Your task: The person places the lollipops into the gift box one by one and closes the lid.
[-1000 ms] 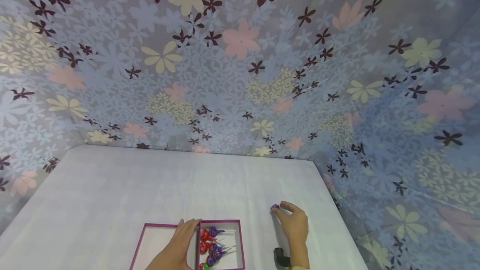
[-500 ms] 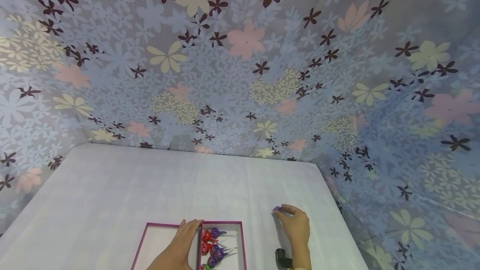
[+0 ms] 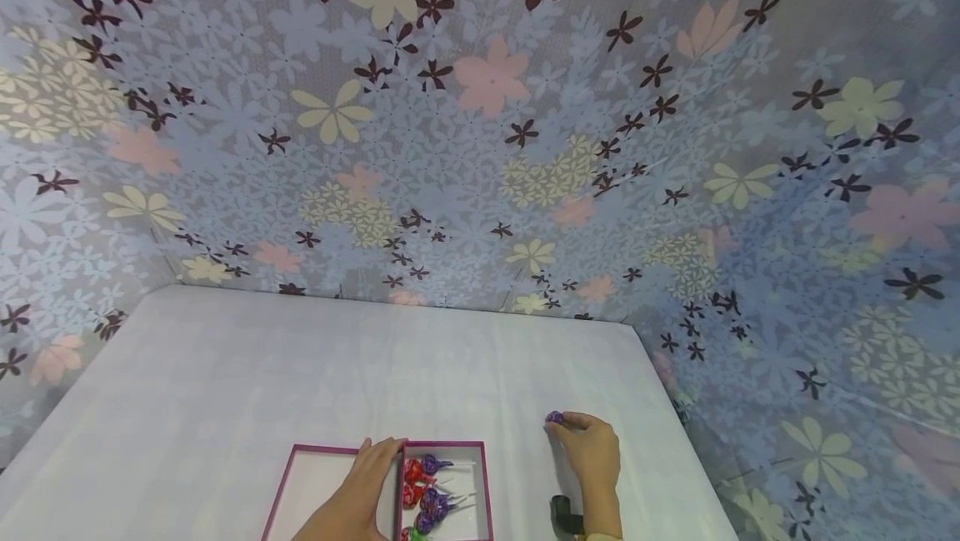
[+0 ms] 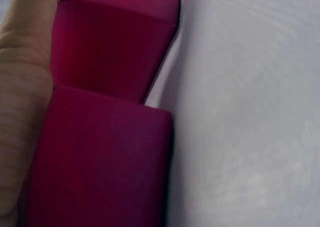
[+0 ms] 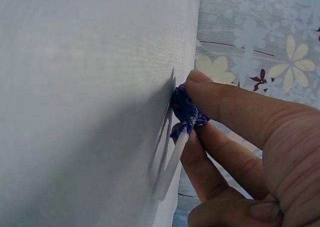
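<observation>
My right hand point(image 3: 592, 453) pinches a purple-wrapped lollipop point(image 3: 554, 418) over the white table, to the right of the box. In the right wrist view the wrapped head of the lollipop point(image 5: 184, 107) sits between thumb and fingers. Its white stick point(image 5: 172, 167) points down, close to the cloth. My left hand point(image 3: 352, 491) grips a magenta-edged box point(image 3: 450, 444) along its middle wall, fingertips at the far edge. Red, purple and green lollipops point(image 3: 432, 505) lie in the right compartment, sticks pointing right. The left wrist view shows magenta walls point(image 4: 100, 157) beside the hand.
The left compartment point(image 3: 279, 487) has a white floor, partly covered by my left hand. A black device point(image 3: 564, 516) is at my right wrist. White cloth covers the table point(image 3: 337, 374); flowered fabric point(image 3: 450, 149) rises behind and at both sides.
The head view has shifted slightly. Both hands stay in nearly the same place, the right with the lollipop and the left on the box.
</observation>
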Demonstrator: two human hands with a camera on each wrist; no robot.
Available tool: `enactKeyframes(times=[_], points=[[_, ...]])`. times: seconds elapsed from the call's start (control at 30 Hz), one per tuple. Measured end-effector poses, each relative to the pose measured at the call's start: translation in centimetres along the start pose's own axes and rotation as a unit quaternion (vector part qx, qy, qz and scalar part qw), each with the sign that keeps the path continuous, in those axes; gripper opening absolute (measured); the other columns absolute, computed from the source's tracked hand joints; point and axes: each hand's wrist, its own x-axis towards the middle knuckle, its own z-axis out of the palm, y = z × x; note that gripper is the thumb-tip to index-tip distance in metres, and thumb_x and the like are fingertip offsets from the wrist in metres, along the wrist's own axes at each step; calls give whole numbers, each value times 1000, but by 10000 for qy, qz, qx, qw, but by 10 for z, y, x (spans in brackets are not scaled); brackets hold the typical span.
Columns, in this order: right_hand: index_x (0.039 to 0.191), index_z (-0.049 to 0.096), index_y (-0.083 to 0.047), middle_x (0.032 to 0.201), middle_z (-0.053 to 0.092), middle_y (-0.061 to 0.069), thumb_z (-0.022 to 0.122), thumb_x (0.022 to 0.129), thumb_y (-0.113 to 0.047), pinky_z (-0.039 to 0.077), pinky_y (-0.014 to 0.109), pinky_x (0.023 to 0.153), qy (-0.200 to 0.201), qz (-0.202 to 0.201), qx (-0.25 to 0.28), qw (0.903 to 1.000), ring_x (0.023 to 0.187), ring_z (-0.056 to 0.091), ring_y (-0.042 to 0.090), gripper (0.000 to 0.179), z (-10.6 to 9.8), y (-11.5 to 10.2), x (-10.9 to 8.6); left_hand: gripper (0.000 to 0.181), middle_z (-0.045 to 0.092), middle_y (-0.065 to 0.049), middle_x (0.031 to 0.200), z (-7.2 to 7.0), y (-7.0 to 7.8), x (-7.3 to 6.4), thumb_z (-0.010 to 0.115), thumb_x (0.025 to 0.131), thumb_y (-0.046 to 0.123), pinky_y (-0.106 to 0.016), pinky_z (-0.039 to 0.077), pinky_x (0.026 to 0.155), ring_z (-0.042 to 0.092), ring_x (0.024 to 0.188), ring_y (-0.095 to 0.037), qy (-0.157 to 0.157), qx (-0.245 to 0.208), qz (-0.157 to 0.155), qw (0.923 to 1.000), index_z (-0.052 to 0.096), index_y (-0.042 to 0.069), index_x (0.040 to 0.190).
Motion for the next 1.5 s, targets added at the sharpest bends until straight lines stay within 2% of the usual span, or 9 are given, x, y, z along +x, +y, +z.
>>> enactKeyframes(times=[0.4,0.53,0.73,0.97,1.1,1.23,1.3,1.37,1.5], points=[[105,78,-8,102,77,11,84,79,-34,53,56,86,-31,11,13,10000,108,67,42,37,-3,-2,-2,125,53,-29,133,-1,0,0,70,68,82,-6,-12,113,50,122,-45,-152,-268,-241,9992,36,-13,142],[105,78,-10,107,76,12,85,79,-34,55,44,73,16,24,-17,10000,103,68,39,36,-3,-6,-3,124,54,-29,132,-1,0,-1,70,68,82,-6,-12,114,51,122,-44,-81,-212,-187,9996,37,-13,141],[104,79,-13,108,76,11,86,77,-33,46,27,57,44,-83,-39,9999,88,68,27,34,-2,-11,-4,124,55,-29,129,0,-2,-1,73,66,81,-8,-11,115,52,118,-44,114,37,9,9999,38,-14,138],[103,79,-13,105,77,9,86,77,-33,55,44,75,124,-301,-160,9993,104,68,37,33,-7,-18,-15,124,54,-31,132,0,-1,-1,73,67,80,-7,-12,114,50,121,-47,-46,-164,-156,9997,37,-14,140],[101,80,-14,102,78,9,86,78,-31,55,51,83,115,-436,-94,9989,110,67,40,30,-10,-28,-32,124,53,-30,133,-1,0,0,75,67,79,-6,-12,114,49,122,-47,-167,-183,-236,9994,37,-13,141],[97,81,-15,99,78,6,88,76,-30,55,52,85,84,-656,38,9978,111,67,39,27,-8,-43,-53,124,54,-30,132,-1,-1,1,68,69,83,-8,-11,115,50,121,-47,-60,-161,-88,9998,37,-14,141],[95,81,-16,96,78,4,89,74,-30,57,47,79,85,-814,89,9966,102,70,35,26,-7,-50,-63,124,54,-30,131,0,-1,1,65,69,84,-8,-11,116,51,119,-47,42,-76,28,10000,37,-14,140],[93,81,-17,94,78,3,91,73,-29,55,37,62,50,-935,204,9954,76,69,26,25,-6,-57,-70,124,55,-30,130,1,-2,1,66,69,84,-9,-11,116,52,118,-46,113,29,118,9999,38,-15,139],[91,81,-18,93,78,1,92,71,-28,32,21,39,-139,-1178,475,9918,48,37,7,25,-6,-68,-83,124,55,-30,130,2,-2,0,72,67,81,-9,-12,116,52,118,-46,92,144,142,9998,38,-14,138]])
